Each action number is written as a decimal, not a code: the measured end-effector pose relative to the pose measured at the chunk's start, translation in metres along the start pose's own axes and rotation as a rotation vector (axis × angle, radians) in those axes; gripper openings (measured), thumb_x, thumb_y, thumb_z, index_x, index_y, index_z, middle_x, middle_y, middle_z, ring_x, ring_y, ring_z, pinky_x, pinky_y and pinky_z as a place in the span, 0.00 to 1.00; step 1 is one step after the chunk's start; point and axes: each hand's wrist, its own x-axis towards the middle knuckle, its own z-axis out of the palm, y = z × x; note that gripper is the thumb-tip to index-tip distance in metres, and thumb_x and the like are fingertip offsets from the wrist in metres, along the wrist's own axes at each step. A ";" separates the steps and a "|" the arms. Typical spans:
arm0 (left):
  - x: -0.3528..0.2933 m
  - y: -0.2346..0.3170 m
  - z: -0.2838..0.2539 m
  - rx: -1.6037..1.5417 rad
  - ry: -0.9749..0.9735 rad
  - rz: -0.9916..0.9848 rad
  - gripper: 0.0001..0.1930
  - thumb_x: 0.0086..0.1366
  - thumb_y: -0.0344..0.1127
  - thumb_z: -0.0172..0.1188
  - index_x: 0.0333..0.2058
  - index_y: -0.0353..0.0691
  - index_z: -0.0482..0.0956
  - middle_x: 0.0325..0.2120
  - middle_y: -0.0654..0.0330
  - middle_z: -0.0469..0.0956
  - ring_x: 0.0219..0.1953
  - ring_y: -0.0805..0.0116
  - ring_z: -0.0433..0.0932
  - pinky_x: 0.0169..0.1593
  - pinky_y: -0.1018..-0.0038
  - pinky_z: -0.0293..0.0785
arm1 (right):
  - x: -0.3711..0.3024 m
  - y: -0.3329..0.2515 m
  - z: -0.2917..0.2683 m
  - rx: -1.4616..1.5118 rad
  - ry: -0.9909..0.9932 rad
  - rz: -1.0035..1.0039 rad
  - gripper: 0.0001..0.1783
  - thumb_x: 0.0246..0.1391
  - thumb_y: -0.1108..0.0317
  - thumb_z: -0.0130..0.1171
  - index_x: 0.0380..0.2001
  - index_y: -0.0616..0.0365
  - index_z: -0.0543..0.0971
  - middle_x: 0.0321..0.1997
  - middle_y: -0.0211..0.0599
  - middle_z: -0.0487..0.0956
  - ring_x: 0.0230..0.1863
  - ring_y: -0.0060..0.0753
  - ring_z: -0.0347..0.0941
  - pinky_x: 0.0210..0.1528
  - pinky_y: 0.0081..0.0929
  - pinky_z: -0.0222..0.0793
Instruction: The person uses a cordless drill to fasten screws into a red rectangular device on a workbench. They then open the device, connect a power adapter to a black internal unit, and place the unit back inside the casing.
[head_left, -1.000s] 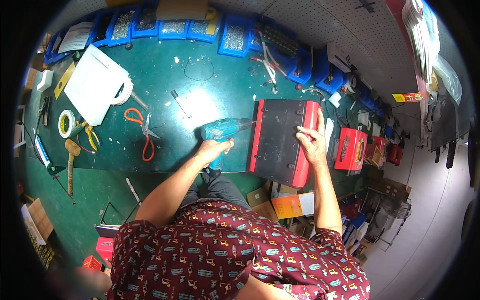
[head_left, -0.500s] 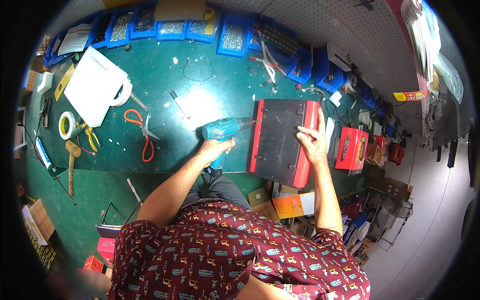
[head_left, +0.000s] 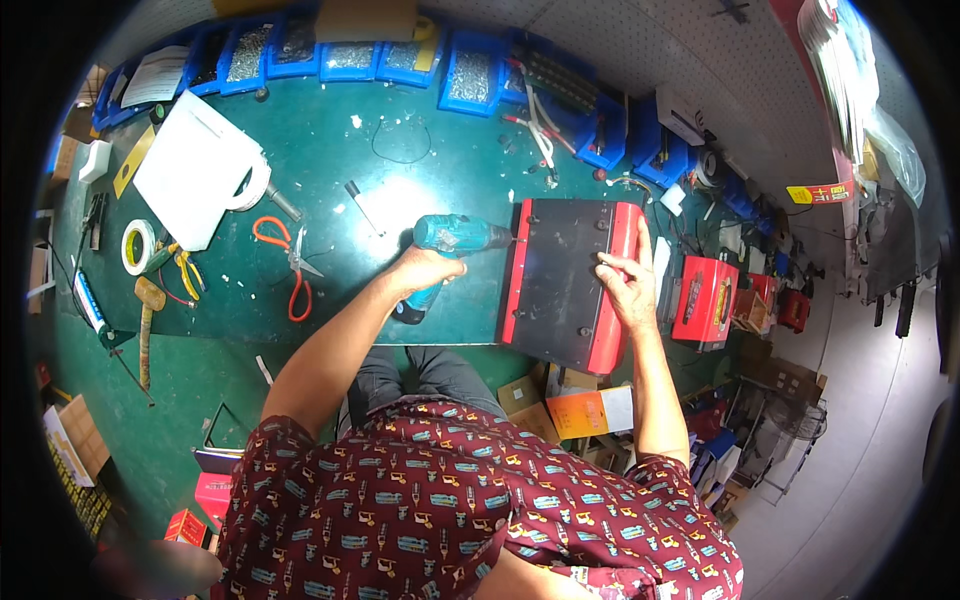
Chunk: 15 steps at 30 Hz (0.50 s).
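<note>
My left hand [head_left: 428, 270] is closed around the handle of a teal cordless drill [head_left: 455, 233]. The drill lies nearly level, its nose pointing right at the left red edge of a red-and-black metal case [head_left: 565, 275]. Its bit meets or nearly meets that edge near the far corner. On the case's right side rests my right hand [head_left: 630, 290], index finger stretched along the red rim. Its thumb and another finger are pinched together over the black panel; anything between them is too small to make out. Several small dark feet or screw heads dot the panel.
Orange-handled scissors [head_left: 290, 265], a black-capped marker [head_left: 363, 205] and a white board [head_left: 195, 165] lie left on the green bench. A mallet [head_left: 148, 300] and tape roll [head_left: 136, 247] sit farther left. Blue screw bins [head_left: 470, 78] line the back. Another red case [head_left: 706, 300] stands right.
The drill has tilted: its handle end swung left and away from me, and my left hand shifted slightly left and farther off. My right hand and the case have hardly moved.
</note>
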 end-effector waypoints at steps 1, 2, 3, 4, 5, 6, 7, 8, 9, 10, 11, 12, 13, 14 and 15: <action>-0.003 0.002 0.001 -0.022 0.001 -0.016 0.06 0.57 0.31 0.65 0.33 0.39 0.80 0.24 0.64 0.78 0.25 0.74 0.75 0.31 0.72 0.73 | 0.000 0.000 0.000 0.004 0.002 0.009 0.14 0.48 0.71 0.70 0.40 0.61 0.87 0.78 0.50 0.50 0.73 0.46 0.59 0.66 0.30 0.61; -0.005 0.003 0.002 0.005 0.008 -0.074 0.07 0.58 0.33 0.66 0.33 0.39 0.81 0.25 0.64 0.79 0.26 0.74 0.76 0.33 0.72 0.73 | -0.001 0.001 0.001 0.008 0.004 0.019 0.14 0.48 0.71 0.70 0.40 0.61 0.87 0.78 0.50 0.50 0.73 0.47 0.59 0.66 0.30 0.61; -0.007 0.001 0.003 -0.018 0.006 -0.076 0.07 0.58 0.34 0.65 0.33 0.40 0.81 0.25 0.64 0.79 0.27 0.74 0.76 0.34 0.72 0.73 | 0.000 0.000 0.001 0.011 0.004 0.026 0.14 0.48 0.71 0.70 0.40 0.61 0.87 0.78 0.51 0.50 0.73 0.47 0.59 0.67 0.30 0.61; -0.007 -0.004 0.005 -0.040 0.003 -0.078 0.07 0.59 0.34 0.65 0.33 0.40 0.81 0.25 0.64 0.79 0.27 0.74 0.76 0.35 0.72 0.73 | 0.000 -0.001 0.000 -0.005 0.004 0.011 0.14 0.48 0.71 0.70 0.40 0.61 0.87 0.78 0.51 0.50 0.73 0.46 0.60 0.66 0.30 0.62; -0.007 -0.009 0.006 -0.062 0.000 -0.081 0.07 0.59 0.35 0.65 0.34 0.40 0.81 0.26 0.64 0.79 0.28 0.74 0.76 0.36 0.72 0.73 | 0.001 -0.003 0.000 -0.021 0.004 -0.004 0.14 0.48 0.71 0.70 0.40 0.62 0.86 0.78 0.51 0.50 0.72 0.46 0.60 0.65 0.30 0.62; -0.007 -0.015 0.008 -0.100 -0.004 -0.056 0.06 0.59 0.34 0.65 0.34 0.40 0.81 0.26 0.65 0.79 0.29 0.74 0.76 0.36 0.73 0.73 | 0.001 -0.003 0.000 -0.036 0.006 -0.016 0.14 0.48 0.71 0.70 0.40 0.63 0.86 0.78 0.51 0.50 0.72 0.45 0.61 0.65 0.30 0.63; -0.007 -0.022 0.010 -0.105 0.016 -0.069 0.06 0.59 0.34 0.64 0.35 0.40 0.82 0.26 0.65 0.79 0.29 0.74 0.76 0.36 0.73 0.73 | 0.002 -0.003 0.000 -0.018 0.001 -0.010 0.14 0.49 0.71 0.69 0.40 0.63 0.86 0.78 0.51 0.50 0.71 0.44 0.62 0.64 0.30 0.64; -0.008 -0.028 0.012 -0.110 0.036 -0.083 0.06 0.60 0.33 0.64 0.35 0.40 0.82 0.27 0.65 0.79 0.29 0.74 0.76 0.36 0.74 0.73 | 0.002 -0.002 0.001 0.001 -0.004 -0.004 0.14 0.49 0.71 0.69 0.40 0.64 0.86 0.78 0.51 0.50 0.71 0.44 0.63 0.63 0.30 0.65; -0.009 -0.031 0.015 -0.111 0.050 -0.096 0.06 0.60 0.33 0.64 0.36 0.40 0.82 0.27 0.65 0.79 0.30 0.74 0.75 0.36 0.74 0.73 | 0.002 0.000 0.000 0.017 -0.004 0.006 0.14 0.49 0.71 0.69 0.40 0.64 0.86 0.78 0.51 0.50 0.70 0.43 0.63 0.62 0.30 0.66; -0.020 -0.019 0.017 -0.228 -0.020 0.019 0.08 0.60 0.32 0.64 0.39 0.38 0.81 0.31 0.65 0.79 0.30 0.73 0.75 0.37 0.74 0.73 | -0.001 0.005 0.001 0.024 -0.005 0.007 0.14 0.50 0.70 0.69 0.40 0.64 0.86 0.78 0.51 0.49 0.69 0.42 0.65 0.60 0.29 0.68; -0.028 -0.010 0.021 -0.321 -0.050 0.009 0.09 0.61 0.31 0.64 0.40 0.37 0.81 0.32 0.64 0.79 0.30 0.73 0.76 0.37 0.73 0.74 | -0.003 0.008 0.001 0.035 0.001 0.016 0.14 0.50 0.70 0.69 0.41 0.64 0.86 0.78 0.51 0.49 0.69 0.42 0.65 0.61 0.29 0.68; -0.036 -0.001 0.026 -0.417 -0.074 0.002 0.10 0.61 0.31 0.64 0.41 0.37 0.81 0.34 0.64 0.79 0.30 0.72 0.76 0.37 0.73 0.74 | -0.003 0.007 0.002 0.046 0.003 0.018 0.14 0.50 0.70 0.69 0.41 0.64 0.86 0.78 0.51 0.50 0.69 0.43 0.65 0.61 0.30 0.67; -0.040 0.006 0.032 -0.513 -0.103 -0.003 0.11 0.61 0.31 0.64 0.43 0.36 0.80 0.35 0.64 0.79 0.31 0.72 0.76 0.37 0.73 0.75 | -0.002 0.005 0.002 0.052 0.008 0.020 0.14 0.51 0.70 0.69 0.41 0.64 0.86 0.78 0.51 0.50 0.69 0.43 0.64 0.62 0.30 0.67; -0.041 0.010 0.037 -0.565 -0.129 -0.080 0.13 0.62 0.31 0.65 0.45 0.35 0.79 0.37 0.64 0.79 0.31 0.72 0.76 0.37 0.72 0.76 | 0.000 0.005 0.001 0.012 0.011 -0.036 0.15 0.51 0.69 0.69 0.41 0.64 0.86 0.78 0.51 0.49 0.70 0.44 0.63 0.63 0.31 0.65; -0.043 0.016 0.042 -0.591 -0.148 -0.080 0.13 0.62 0.31 0.65 0.45 0.35 0.79 0.36 0.63 0.79 0.31 0.72 0.76 0.37 0.72 0.77 | 0.001 -0.002 -0.001 -0.013 -0.007 -0.014 0.15 0.52 0.68 0.69 0.42 0.64 0.86 0.78 0.51 0.49 0.71 0.44 0.62 0.64 0.31 0.64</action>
